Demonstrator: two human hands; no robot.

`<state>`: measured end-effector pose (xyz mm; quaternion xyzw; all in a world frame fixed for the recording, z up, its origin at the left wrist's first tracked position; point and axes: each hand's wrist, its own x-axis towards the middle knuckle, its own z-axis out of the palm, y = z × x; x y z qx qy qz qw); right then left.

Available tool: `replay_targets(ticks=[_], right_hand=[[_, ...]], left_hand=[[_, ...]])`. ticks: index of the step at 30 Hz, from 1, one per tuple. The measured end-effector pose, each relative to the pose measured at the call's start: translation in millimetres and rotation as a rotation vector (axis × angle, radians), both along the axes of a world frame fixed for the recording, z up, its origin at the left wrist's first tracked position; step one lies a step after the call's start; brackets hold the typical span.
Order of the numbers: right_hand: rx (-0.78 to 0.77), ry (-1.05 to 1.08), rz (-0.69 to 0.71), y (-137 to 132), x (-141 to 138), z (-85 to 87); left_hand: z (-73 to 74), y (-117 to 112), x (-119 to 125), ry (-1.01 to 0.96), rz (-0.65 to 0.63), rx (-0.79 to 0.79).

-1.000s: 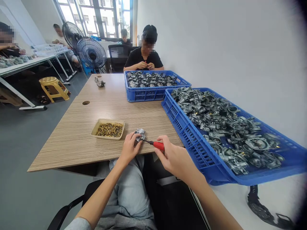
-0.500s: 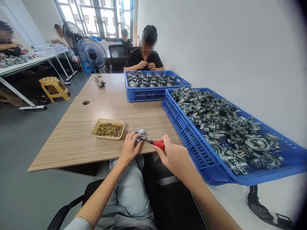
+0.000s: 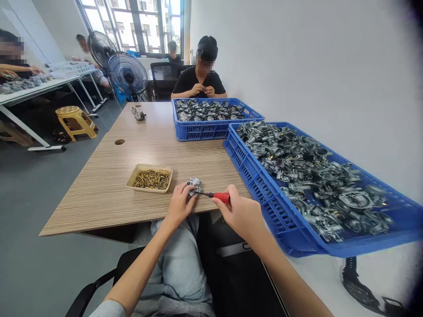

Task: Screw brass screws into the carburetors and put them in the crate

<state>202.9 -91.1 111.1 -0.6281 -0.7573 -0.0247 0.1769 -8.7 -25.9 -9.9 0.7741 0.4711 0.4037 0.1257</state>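
Near the table's front edge, my left hand (image 3: pixel 180 203) is closed on a small grey metal carburetor body (image 3: pixel 194 185), its fingers over the left side. My right hand (image 3: pixel 240 213) grips a screwdriver (image 3: pixel 220 197) by its red handle. The dark shaft points left, and its tip meets the carburetor body; the exact contact spot is too small to make out. Just left of my left hand stands a cream tray (image 3: pixel 131 179) full of small brass parts (image 3: pixel 152 179).
To the right, a blue crate (image 3: pixel 264 200) holds many carburetor bodies. Behind it stands another blue crate (image 3: pixel 194 132) of assembled ones, with a co-worker (image 3: pixel 198 83) seated beyond. A lone carburetor (image 3: pixel 139 115) lies at the far left of the table (image 3: pixel 99 193). A watch (image 3: pixel 358 288) lies lower right.
My right hand and the screwdriver handle have shifted very slightly right. The whole view has moved a little; my left hand keeps its hold on the carburetor body.
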Motion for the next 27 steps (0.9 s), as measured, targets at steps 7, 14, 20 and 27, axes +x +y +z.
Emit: replay_targets(ticks=[7,14,20,27], right_hand=[[-0.070,0.212,0.204,-5.1,-0.6,10.1],[0.043,0.120,0.165,-4.8,-4.4,-0.7],[0.047,0.071,0.118,-3.6,-5.2,-2.0],[-0.021,0.258,0.068,4.3,6.7,4.2]], left_hand=[[0.8,0.0,-0.1,-0.024,-0.004,-0.009],[2.3,-0.4,-0.1,-0.021,-0.011,-0.019],[1.9,-0.1,-0.5,-0.035,-0.002,-0.024],[1.4,2.6,-1.6,-0.088,-0.020,-0.057]])
